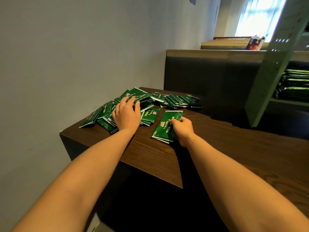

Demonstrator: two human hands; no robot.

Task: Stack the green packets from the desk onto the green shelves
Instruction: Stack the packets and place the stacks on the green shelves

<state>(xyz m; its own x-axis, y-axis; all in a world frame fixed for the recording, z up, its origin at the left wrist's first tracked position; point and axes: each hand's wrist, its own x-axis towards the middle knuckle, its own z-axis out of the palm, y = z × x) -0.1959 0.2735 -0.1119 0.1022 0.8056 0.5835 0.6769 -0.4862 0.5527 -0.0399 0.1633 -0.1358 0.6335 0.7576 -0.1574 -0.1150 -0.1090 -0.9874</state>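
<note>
Pinches a thin stack of green packets (164,126) in the right hand (183,129), thumb pressed on top and fingers curled round its right-hand edge, at or just above the desk (158,156) near its front; cannot tell which. Lays the left hand (127,114) on the loose heap (177,100) at the far end of the desk beside the wall (66,64), fingers spread apart and lightly bent over the topmost packet. Likely to fail in the grip first: glossy film on glossy film, so could fan out or shed the bottom packet if lifted by one edge alone. Could also set the heap sliding, since leaning, overlapping packets sit close to the left rim and may tip over it under a sideways drag. May catch on the perforated upright (270,77) of the green shelves (287,102) at the right, where shelved packets (296,84) already lie in flat layers. Looks slick and crinkly: flat rectangular pouches, deep green with pale printed patterns and pink lettering, silver at the sealed ends. Shows dark wood grain on the desk top, matt and square-edged; pale green painted metal on the shelves.
</note>
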